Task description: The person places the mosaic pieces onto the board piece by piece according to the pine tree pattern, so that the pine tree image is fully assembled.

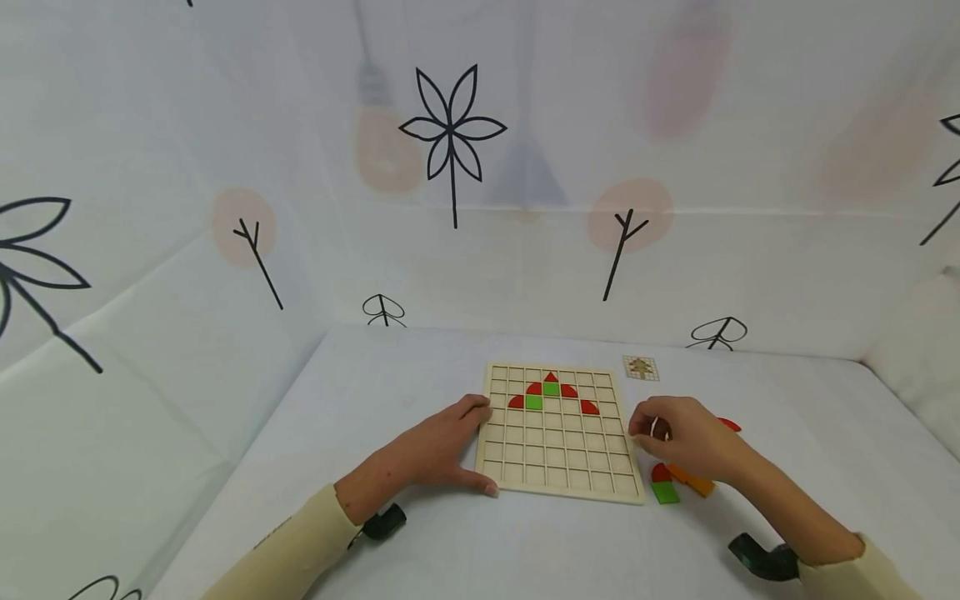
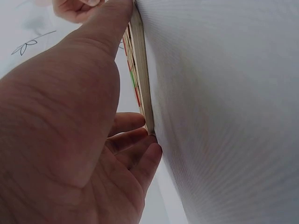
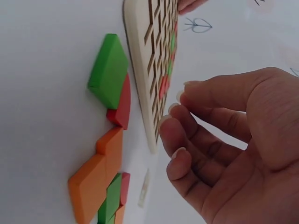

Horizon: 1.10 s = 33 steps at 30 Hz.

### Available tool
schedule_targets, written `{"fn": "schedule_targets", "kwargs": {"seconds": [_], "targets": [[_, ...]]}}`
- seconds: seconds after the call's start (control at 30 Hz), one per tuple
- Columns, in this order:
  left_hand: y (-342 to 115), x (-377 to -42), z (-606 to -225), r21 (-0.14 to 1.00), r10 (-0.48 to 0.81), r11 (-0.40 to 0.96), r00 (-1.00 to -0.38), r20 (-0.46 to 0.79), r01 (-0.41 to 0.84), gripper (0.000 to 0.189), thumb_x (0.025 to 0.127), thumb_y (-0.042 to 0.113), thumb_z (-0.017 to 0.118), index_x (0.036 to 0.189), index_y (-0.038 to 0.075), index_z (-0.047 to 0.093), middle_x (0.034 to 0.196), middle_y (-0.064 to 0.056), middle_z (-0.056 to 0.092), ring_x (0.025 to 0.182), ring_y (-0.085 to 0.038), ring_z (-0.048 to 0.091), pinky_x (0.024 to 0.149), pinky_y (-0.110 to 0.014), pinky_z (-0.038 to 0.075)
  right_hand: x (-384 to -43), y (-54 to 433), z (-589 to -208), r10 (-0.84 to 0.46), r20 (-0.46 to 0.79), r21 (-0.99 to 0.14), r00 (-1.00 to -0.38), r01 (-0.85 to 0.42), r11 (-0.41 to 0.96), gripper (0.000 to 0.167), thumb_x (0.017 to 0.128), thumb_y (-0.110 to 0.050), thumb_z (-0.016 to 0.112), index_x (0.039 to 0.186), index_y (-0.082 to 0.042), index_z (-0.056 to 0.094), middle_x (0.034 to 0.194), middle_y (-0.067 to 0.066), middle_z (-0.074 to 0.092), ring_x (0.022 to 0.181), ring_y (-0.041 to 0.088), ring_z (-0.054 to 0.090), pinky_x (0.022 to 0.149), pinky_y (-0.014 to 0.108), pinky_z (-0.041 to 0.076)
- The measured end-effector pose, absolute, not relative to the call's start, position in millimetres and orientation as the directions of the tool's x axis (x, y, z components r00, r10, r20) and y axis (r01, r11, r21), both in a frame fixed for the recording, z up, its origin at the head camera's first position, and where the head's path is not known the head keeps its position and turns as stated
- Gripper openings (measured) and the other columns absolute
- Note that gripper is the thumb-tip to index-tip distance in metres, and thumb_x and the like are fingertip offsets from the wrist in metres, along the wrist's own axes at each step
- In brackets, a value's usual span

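A pale wooden grid board (image 1: 555,454) lies on the white surface, with red and green pieces set in its upper cells. My left hand (image 1: 442,442) spans the board's near left corner, fingertips at the left edge and thumb along the near edge. In the left wrist view, the fingers (image 2: 133,149) touch the board's side (image 2: 142,70). My right hand (image 1: 686,433) hovers beside the board's right edge, fingers loosely bent and nothing visible between them. Below it lie a green square (image 3: 110,70), a red curved piece (image 3: 121,105) and orange pieces (image 3: 91,184).
A small picture card (image 1: 641,367) with a tree on a grid lies beyond the board's far right corner. Another red piece (image 1: 729,424) is partly hidden behind the right hand. Patterned white cloth walls (image 1: 525,275) enclose the back and sides.
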<state>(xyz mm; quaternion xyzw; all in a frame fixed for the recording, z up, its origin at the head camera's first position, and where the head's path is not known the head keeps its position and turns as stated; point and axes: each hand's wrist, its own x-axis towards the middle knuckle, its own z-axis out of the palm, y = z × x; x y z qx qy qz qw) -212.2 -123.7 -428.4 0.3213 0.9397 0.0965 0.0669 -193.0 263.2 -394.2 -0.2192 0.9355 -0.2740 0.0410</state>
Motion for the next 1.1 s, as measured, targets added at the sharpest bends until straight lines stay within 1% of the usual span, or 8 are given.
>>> {"fn": "schedule_targets", "kwargs": {"seconds": [0.2,0.4,0.6,0.7,0.83,0.93,1.0,1.1], "targets": [[-124,-213,-430,0.223,0.614,0.777,-0.787,-0.062,0.589,0.123,0.076,0.086,0.071,0.167,0.011,0.032,0.171,-0.002,0.027,0.156,-0.019,0.036,0.124,-0.035,0.038,-180,271,-397,-0.433,0.018,-0.518,-0.901,-0.379,0.767,0.013,0.093,-0.011,0.079,0.092,-0.021,0.071,0.076,-0.011,0.06,0.07,0.007,0.055,0.061,0.024,0.048],[-124,-214,-432,0.224,0.618,0.774,-0.784,-0.06,0.592,0.125,0.076,0.087,0.069,0.167,0.011,0.031,0.172,-0.001,0.027,0.156,-0.018,0.035,0.124,-0.035,0.037,-166,275,-401,-0.472,0.087,-0.473,-0.877,-0.454,0.755,0.019,0.089,-0.011,0.084,0.087,-0.025,0.07,0.079,-0.017,0.059,0.073,0.001,0.053,0.063,0.023,0.047],[-124,-215,-433,0.216,0.616,0.777,-0.785,-0.063,0.592,0.124,0.076,0.087,0.069,0.167,0.011,0.032,0.172,-0.002,0.027,0.156,-0.019,0.035,0.124,-0.035,0.037,-156,280,-409,-0.497,0.121,-0.422,-0.859,-0.498,0.757,0.027,0.083,-0.011,0.088,0.082,-0.03,0.068,0.077,-0.019,0.054,0.074,0.001,0.049,0.063,0.022,0.043],[-123,-215,-432,0.213,0.618,0.776,-0.784,-0.064,0.594,0.123,0.077,0.087,0.069,0.167,0.011,0.032,0.172,-0.003,0.027,0.156,-0.019,0.035,0.124,-0.035,0.037,-152,282,-413,-0.513,0.15,-0.393,-0.845,-0.527,0.754,0.029,0.081,-0.01,0.09,0.084,-0.031,0.069,0.081,-0.02,0.054,0.076,-0.001,0.048,0.065,0.021,0.044],[-124,-214,-432,0.212,0.618,0.775,-0.784,-0.058,0.595,0.123,0.077,0.087,0.069,0.166,0.011,0.033,0.171,-0.003,0.028,0.156,-0.019,0.036,0.124,-0.035,0.038,-149,284,-417,-0.525,0.182,-0.372,-0.831,-0.553,0.746,0.03,0.079,-0.01,0.091,0.09,-0.03,0.071,0.091,-0.019,0.057,0.08,-0.001,0.049,0.068,0.021,0.048],[-124,-214,-432,0.211,0.616,0.777,-0.786,-0.059,0.593,0.123,0.076,0.087,0.069,0.167,0.011,0.032,0.171,-0.002,0.028,0.156,-0.019,0.036,0.124,-0.035,0.038,-149,284,-417,-0.52,0.166,-0.353,-0.838,-0.543,0.762,0.029,0.08,-0.011,0.09,0.092,-0.03,0.072,0.098,-0.019,0.061,0.084,0.0,0.05,0.071,0.022,0.05],[-124,-214,-432,0.206,0.617,0.777,-0.785,-0.061,0.595,0.124,0.076,0.087,0.069,0.167,0.011,0.032,0.171,-0.003,0.028,0.156,-0.019,0.036,0.124,-0.035,0.038,-148,283,-416,-0.507,0.128,-0.343,-0.852,-0.518,0.783,0.028,0.081,-0.013,0.09,0.092,-0.031,0.072,0.101,-0.019,0.062,0.086,0.0,0.05,0.073,0.022,0.052],[-124,-215,-432,0.206,0.617,0.777,-0.785,-0.061,0.595,0.124,0.076,0.087,0.069,0.167,0.011,0.032,0.172,-0.003,0.027,0.156,-0.019,0.036,0.123,-0.035,0.038,-147,282,-414,-0.49,0.062,-0.348,-0.87,-0.479,0.806,0.027,0.081,-0.013,0.09,0.094,-0.03,0.072,0.098,-0.018,0.06,0.085,0.001,0.049,0.073,0.022,0.051]]}}
